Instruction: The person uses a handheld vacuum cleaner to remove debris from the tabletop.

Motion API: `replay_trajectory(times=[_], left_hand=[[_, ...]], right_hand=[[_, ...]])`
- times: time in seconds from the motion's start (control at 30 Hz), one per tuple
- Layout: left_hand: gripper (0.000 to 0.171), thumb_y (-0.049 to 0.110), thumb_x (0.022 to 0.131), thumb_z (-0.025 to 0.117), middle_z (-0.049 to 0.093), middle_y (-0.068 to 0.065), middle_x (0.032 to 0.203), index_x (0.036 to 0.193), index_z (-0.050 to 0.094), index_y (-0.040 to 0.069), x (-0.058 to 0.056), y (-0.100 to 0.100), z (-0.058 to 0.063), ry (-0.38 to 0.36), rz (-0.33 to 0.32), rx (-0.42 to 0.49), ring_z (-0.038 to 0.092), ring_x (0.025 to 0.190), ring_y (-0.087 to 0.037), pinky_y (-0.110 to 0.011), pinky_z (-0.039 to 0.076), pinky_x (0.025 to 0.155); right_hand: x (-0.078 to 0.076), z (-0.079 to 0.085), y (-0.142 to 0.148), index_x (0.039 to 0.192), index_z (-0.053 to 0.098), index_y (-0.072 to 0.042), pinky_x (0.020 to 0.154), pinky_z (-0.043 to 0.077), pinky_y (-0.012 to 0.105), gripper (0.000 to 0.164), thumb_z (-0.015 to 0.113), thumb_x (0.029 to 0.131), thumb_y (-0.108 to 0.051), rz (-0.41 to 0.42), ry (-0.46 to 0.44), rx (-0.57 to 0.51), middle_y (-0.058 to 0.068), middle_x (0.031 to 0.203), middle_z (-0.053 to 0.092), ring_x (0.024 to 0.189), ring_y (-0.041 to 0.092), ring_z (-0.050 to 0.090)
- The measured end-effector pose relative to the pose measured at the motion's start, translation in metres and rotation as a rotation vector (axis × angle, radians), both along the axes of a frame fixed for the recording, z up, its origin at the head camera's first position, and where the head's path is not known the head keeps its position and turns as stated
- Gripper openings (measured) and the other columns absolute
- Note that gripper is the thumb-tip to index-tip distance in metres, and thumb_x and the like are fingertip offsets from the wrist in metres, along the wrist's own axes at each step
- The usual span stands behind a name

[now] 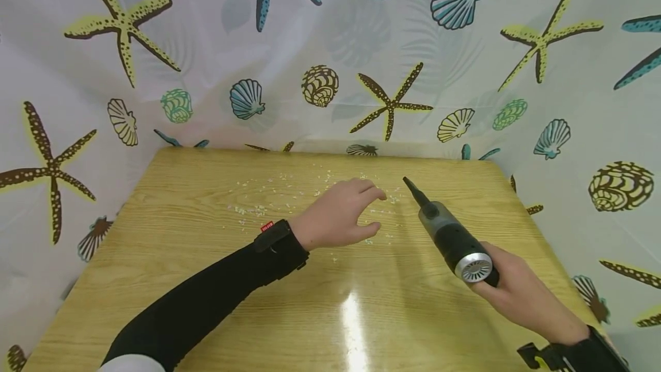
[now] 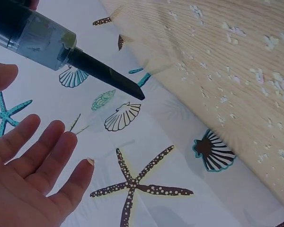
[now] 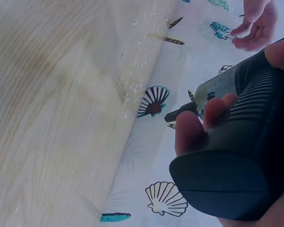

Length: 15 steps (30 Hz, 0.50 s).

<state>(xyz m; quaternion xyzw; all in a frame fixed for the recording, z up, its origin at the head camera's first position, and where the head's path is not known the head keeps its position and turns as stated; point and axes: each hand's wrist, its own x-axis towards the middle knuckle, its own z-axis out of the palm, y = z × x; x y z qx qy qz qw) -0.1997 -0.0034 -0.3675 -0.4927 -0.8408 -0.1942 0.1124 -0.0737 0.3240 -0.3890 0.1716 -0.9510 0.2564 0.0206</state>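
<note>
My right hand grips the handle of a black handheld vacuum cleaner, its fingers curled round the handle in the right wrist view. The vacuum has a clear dust cup and a narrow black crevice nozzle, which points forward and left above the table. To the left of the nozzle, my left hand hovers over the table with fingers loosely bent and nothing held. A tiny pale bit clings to one of its fingertips. Small pale paper scraps lie scattered beneath and beyond the left hand.
The wooden table stretches out in front of me. Behind it and at both sides hangs a white cloth printed with starfish and shells. More scraps lie toward the table's far edge.
</note>
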Motion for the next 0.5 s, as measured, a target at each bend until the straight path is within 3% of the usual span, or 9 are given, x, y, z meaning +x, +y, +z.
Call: replay_trajectory(times=[0.27,0.5], left_hand=[[0.067,0.038,0.08,0.069,0.048,-0.005,0.132,0.135,0.045,0.008,0.007,0.024,0.002,0.051,-0.051,-0.045,0.039,0.121,-0.016,-0.034,0.037,0.1],[0.08,0.042,0.076,0.075,0.039,-0.007,0.143,0.14,0.04,0.008,0.013,0.047,0.004,0.103,-0.127,-0.018,0.026,0.131,-0.013,-0.033,0.029,0.107]], right_hand=[[0.003,0.005,-0.01,0.12,0.056,0.002,0.063,0.053,0.04,0.044,0.072,0.08,-0.005,0.015,0.065,-0.061,0.013,0.103,0.065,0.085,0.018,0.059],[0.006,0.011,-0.017,0.12,0.054,0.005,0.06,0.055,0.035,0.044,0.071,0.082,-0.007,-0.019,-0.024,-0.156,0.017,0.104,0.064,0.083,0.019,0.061]])
